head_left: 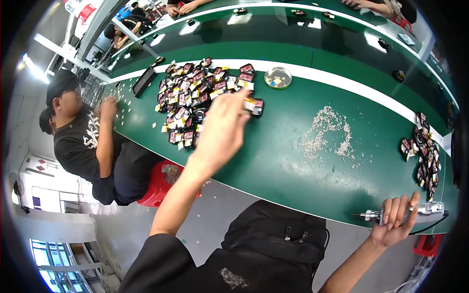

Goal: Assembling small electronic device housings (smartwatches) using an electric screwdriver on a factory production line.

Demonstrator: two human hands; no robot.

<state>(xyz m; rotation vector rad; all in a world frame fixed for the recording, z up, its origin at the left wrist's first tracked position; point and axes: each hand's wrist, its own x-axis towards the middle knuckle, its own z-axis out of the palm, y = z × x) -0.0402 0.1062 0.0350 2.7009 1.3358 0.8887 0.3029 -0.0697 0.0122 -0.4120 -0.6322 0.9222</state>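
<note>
Reaching over the smooth green table (273, 146), the left hand (222, 129) pinches a small black-and-red part (255, 106) at the edge of a heap of like parts (190, 97). The right hand (393, 222) wraps a slim metal driver (391, 214), tip leftward, at the near edge. Pale screws (327, 134) lie scattered between; a round metal dish (278, 77) sits beyond.

Glossy smooth green table top (293, 141), shiny metal dish (278, 77), bright metal driver (405, 212), glossy red-and-black plastic parts (195, 93), matt black cloth sleeve (156, 263), red plastic stool (159, 183).
</note>
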